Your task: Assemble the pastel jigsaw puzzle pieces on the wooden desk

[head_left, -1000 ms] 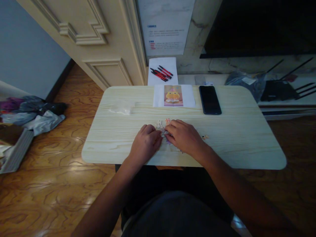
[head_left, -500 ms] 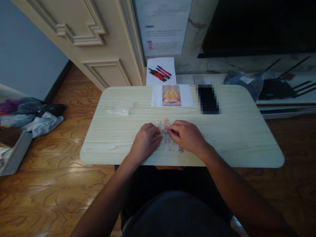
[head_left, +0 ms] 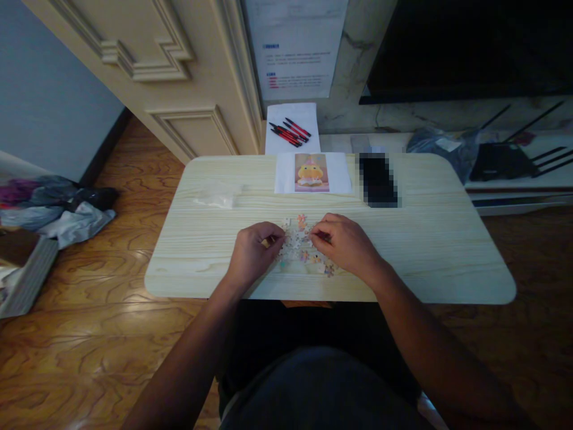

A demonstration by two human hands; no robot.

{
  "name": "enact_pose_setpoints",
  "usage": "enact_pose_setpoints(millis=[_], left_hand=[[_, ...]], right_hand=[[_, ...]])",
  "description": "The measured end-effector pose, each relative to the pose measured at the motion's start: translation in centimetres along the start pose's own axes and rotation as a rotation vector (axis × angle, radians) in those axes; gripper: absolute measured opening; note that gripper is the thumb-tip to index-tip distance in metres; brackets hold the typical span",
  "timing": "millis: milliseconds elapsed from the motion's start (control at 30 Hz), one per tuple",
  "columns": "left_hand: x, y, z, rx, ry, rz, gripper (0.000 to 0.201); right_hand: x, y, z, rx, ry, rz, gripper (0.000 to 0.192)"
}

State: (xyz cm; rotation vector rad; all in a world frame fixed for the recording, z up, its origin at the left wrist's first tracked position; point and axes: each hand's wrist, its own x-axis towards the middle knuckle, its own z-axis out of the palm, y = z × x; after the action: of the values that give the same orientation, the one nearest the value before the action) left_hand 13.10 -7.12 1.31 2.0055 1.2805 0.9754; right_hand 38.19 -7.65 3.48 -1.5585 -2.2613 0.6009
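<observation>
Both hands are drawing apart, uncovering more jigsaw pieces [head_left: 299,246].
Left hand [head_left: 252,254] and right hand [head_left: 342,243] are curling fingers together over the pieces on the table [head_left: 430,251].

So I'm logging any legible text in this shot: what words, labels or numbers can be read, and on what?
None can be read.
Wall notice: blue and red heading lines, too small and blurred.
Picture sheet on the table: a cartoon figure, no legible words.
Puzzle pieces: no text visible.
</observation>
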Motion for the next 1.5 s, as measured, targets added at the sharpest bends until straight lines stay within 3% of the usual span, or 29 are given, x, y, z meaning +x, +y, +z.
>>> enact_pose_setpoints(millis=[333, 533, 700, 867, 1000, 1200, 1300, 1433, 1500], left_hand=[[0.4, -1.1, -0.3, 0.163, -0.021, 0.211, 0.013], [0.5, -0.9, -0.9, 0.168, -0.1, 0.224, 0.011], [1.5, -0.9, -1.1, 0.221, -0.145, 0.263, 0.016], [2.4, -1.1, 0.1, 0.237, -0.264, 0.332, 0.046], [2.6, -1.1, 0.8, 0.242, -0.37, 0.373, 0.044], [1.6, -0.8, 0.4, 0.324, -0.412, 0.377, 0.043], [1.1, -0.9, 0.3, 0.348, -0.396, 0.379, 0.044], [0.6, -1.2, 0.1, 0.368, -0.381, 0.38, 0.05], [0.2, -1.2, -0.2, 0.388, -0.39, 0.376, 0.057]], right_hand=[[0.0, 1.1, -0.3, 0.248, 0.047, 0.076, 0.013], [0.0, 1.8, -1.5, 0.425, 0.022, 0.135, 0.02], [0.3, 2.7, -2.2, 0.424, 0.012, 0.193, 0.022], [1.1, 3.2, -2.2, 0.381, 0.03, 0.185, 0.017], [1.7, 3.1, -2.2, 0.236, 0.04, 0.161, 0.016], [1.8, 3.0, -2.8, 0.04, -0.025, 0.189, 0.014], [2.0, 3.0, -3.3, 0.04, 0.01, 0.096, 0.004], [1.5, 3.1, -3.2, -0.057, -0.015, -0.2, 0.022], [0.6, 3.2, -2.6, -0.122, -0.05, -0.25, 0.026]])
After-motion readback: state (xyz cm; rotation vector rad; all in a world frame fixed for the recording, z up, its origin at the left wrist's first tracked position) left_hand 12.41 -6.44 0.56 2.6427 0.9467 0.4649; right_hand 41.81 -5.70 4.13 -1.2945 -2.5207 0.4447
